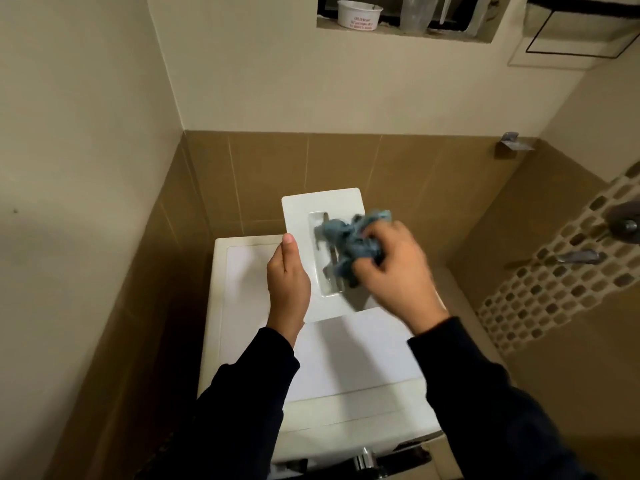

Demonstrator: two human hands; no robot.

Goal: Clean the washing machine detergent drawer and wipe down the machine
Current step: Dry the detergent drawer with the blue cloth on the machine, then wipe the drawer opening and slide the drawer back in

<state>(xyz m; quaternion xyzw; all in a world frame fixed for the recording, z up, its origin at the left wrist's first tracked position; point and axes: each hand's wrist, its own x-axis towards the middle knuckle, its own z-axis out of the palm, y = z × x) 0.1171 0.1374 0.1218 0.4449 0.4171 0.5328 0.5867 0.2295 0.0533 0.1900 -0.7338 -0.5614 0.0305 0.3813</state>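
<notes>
A white detergent drawer point(322, 206) is held up above the white washing machine point(346, 358), its front panel with the recessed handle facing me. My left hand point(287, 282) grips the drawer's left edge, thumb on the panel. My right hand point(394, 275) is closed on a crumpled blue-grey cloth point(349, 237) pressed against the handle recess; the hand and cloth are blurred. The cloth hides part of the recess.
Brown tiled walls close in on the machine's left and back. A mosaic tile strip point(554, 282) with metal taps point(581, 256) runs along the right wall. High up, a wall niche holds a white tub point(358, 13) and a clear jug point(417, 10).
</notes>
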